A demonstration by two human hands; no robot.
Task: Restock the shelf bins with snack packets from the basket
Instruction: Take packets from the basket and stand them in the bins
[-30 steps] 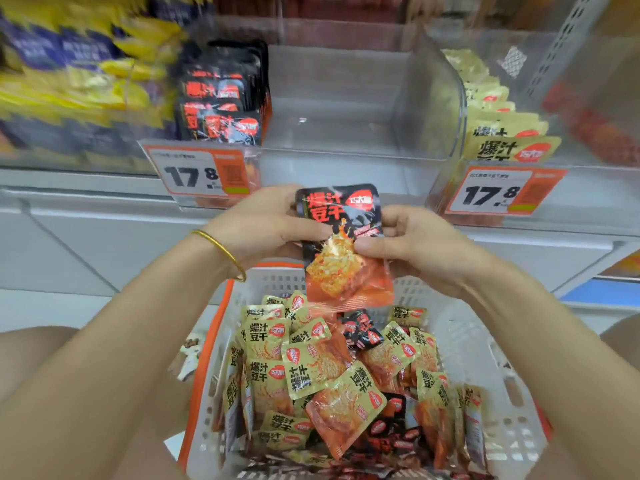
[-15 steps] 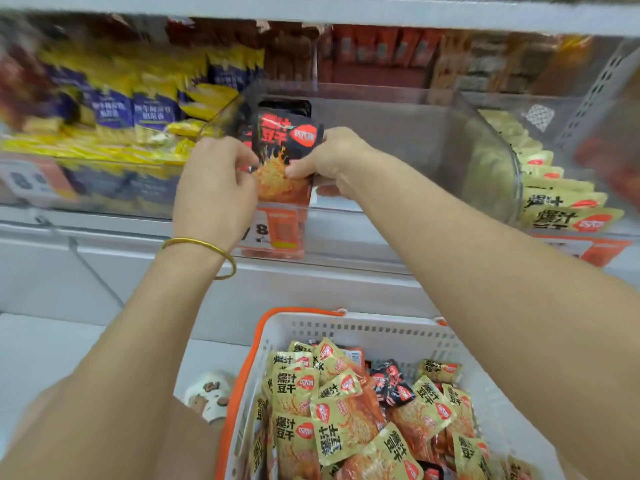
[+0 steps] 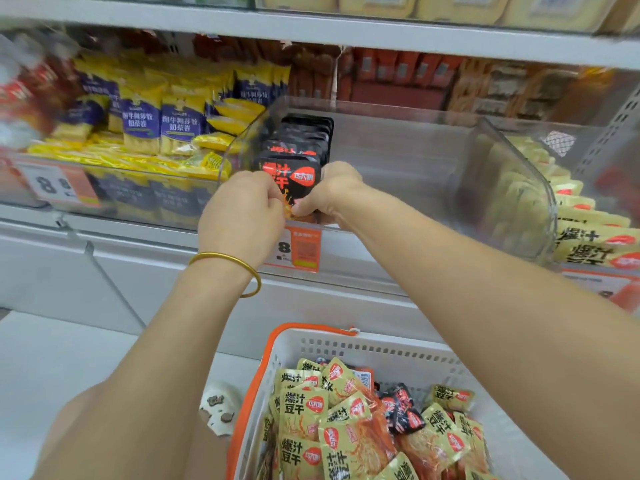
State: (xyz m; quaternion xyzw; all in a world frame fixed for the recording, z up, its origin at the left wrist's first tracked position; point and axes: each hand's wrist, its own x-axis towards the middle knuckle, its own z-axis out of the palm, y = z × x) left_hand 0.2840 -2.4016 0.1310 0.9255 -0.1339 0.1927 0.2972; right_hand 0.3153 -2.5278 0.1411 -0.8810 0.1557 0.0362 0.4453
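Head view: both hands' fingers (image 3: 304, 207) pinch a glossy black packet (image 3: 290, 178) (flat, rectangular) inside the clear plastic bin (image 3: 398, 161)

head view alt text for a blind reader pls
Both hands, left hand and right hand, hold a black snack packet at the front of a clear plastic shelf bin. A white basket of packets sits below.

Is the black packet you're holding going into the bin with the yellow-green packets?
No, both hands hold the black packet at the front of the row of black packets in the middle clear bin.
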